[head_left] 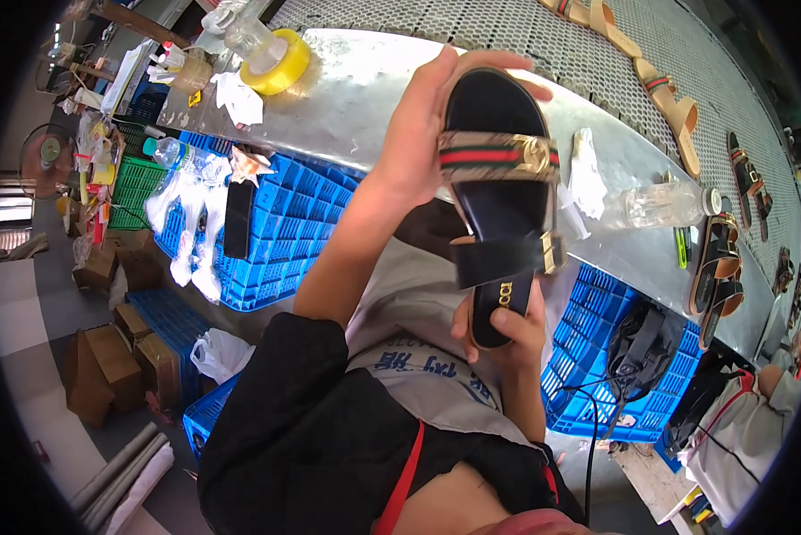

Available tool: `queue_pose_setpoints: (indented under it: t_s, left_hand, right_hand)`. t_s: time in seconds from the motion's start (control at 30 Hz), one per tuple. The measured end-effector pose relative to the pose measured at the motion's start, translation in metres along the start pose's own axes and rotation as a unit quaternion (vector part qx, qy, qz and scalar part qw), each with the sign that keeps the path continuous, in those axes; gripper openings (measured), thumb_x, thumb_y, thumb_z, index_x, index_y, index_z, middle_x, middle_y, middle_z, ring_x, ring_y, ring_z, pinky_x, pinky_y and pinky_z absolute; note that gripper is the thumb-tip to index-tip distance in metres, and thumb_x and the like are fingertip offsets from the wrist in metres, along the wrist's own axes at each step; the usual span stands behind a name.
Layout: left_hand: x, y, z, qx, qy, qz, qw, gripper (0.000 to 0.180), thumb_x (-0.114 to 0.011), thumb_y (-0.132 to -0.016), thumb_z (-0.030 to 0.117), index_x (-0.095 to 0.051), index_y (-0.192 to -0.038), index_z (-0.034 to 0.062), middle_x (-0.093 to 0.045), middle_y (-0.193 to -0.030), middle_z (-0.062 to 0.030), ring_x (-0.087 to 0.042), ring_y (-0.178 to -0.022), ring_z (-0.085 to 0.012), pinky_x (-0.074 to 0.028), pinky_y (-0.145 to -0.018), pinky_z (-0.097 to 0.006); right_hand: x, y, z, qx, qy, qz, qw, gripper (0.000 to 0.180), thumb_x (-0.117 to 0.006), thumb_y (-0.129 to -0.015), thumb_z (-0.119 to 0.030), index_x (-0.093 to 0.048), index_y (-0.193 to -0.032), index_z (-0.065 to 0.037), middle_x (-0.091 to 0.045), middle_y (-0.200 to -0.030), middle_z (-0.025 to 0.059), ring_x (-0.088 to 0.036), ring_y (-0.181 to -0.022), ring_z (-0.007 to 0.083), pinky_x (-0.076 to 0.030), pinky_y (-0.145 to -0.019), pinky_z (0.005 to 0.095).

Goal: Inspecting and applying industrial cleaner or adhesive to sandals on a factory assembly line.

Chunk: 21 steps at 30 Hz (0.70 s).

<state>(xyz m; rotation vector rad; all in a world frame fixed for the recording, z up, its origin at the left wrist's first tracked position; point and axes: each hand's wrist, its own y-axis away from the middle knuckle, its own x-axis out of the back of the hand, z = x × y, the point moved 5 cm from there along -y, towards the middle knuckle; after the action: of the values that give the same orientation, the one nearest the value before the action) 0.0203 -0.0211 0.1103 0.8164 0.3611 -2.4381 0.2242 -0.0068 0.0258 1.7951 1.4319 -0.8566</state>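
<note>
A black slide sandal (500,214) is held up over the metal table edge, toe away from me. Its front strap is tan with a green-red-green stripe and a gold buckle; the rear strap is black with a gold buckle. My left hand (418,134) grips the toe end from the left, its fingers partly hidden behind the sole. At the heel my right hand (518,332) is closed, thumb pressed on the insole. Right of the sandal lie a crumpled white tissue (586,174) and a clear plastic bottle (654,205) on its side.
On the grey mesh conveyor (507,36) beyond the metal table (347,107) lie tan sandals (672,102) and black sandals (750,183). A yellow tape roll (278,64) is at far left. Blue crates (293,227) stand below the table; one holds a phone (238,218). Another person's sleeve (730,428) shows right.
</note>
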Motion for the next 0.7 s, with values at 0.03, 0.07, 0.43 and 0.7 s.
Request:
queue_pose_setpoints:
  t_s: [0.03,0.07,0.43,0.7]
  left_hand:
    - [-0.003,-0.005,-0.01,-0.011,0.069,0.003,0.998,0.067,-0.03,-0.103,0.051,-0.044,-0.14,-0.0025,-0.062,-0.123,-0.0252,-0.067,-0.103,-0.0339,-0.057,-0.091,-0.045]
    - [-0.002,-0.009,-0.02,-0.014,0.077,0.014,0.997,0.065,-0.032,-0.103,0.05,-0.045,-0.14,-0.0019,-0.063,-0.119,-0.0238,-0.067,-0.102,-0.0331,-0.058,-0.088,-0.045]
    - [0.026,-0.025,-0.074,-0.047,-0.036,0.196,0.979,0.043,-0.049,-0.1,0.047,-0.057,-0.114,0.0071,-0.063,-0.08,-0.0054,-0.063,-0.074,-0.0151,-0.052,-0.07,-0.03]
    - [0.024,-0.025,-0.071,-0.038,-0.204,0.192,0.959,0.046,-0.045,-0.1,0.056,-0.048,-0.106,0.0105,-0.052,-0.09,-0.003,-0.051,-0.08,-0.0101,-0.043,-0.072,-0.025]
  right_hand:
    - [-0.008,-0.002,-0.001,-0.007,-0.093,-0.035,0.995,0.053,-0.062,-0.089,-0.007,-0.038,-0.131,0.012,-0.061,-0.113,0.0302,-0.07,-0.076,0.0347,-0.056,-0.043,0.0333]
    - [-0.005,-0.004,0.005,-0.035,-0.113,-0.061,0.991,0.055,-0.059,-0.091,-0.015,-0.036,-0.13,0.016,-0.063,-0.102,0.0332,-0.067,-0.059,0.033,-0.052,-0.037,0.0327]
    - [0.0,0.001,-0.009,-0.014,-0.466,-0.033,0.884,0.049,-0.04,-0.102,-0.019,-0.029,-0.139,0.011,-0.056,-0.113,0.0304,-0.057,-0.046,0.023,-0.043,-0.027,0.0253]
    - [-0.001,0.002,-0.009,-0.011,-0.53,-0.13,0.838,0.055,-0.038,-0.105,-0.023,-0.02,-0.145,0.01,-0.053,-0.107,0.0283,-0.056,-0.042,0.022,-0.046,-0.03,0.0253]
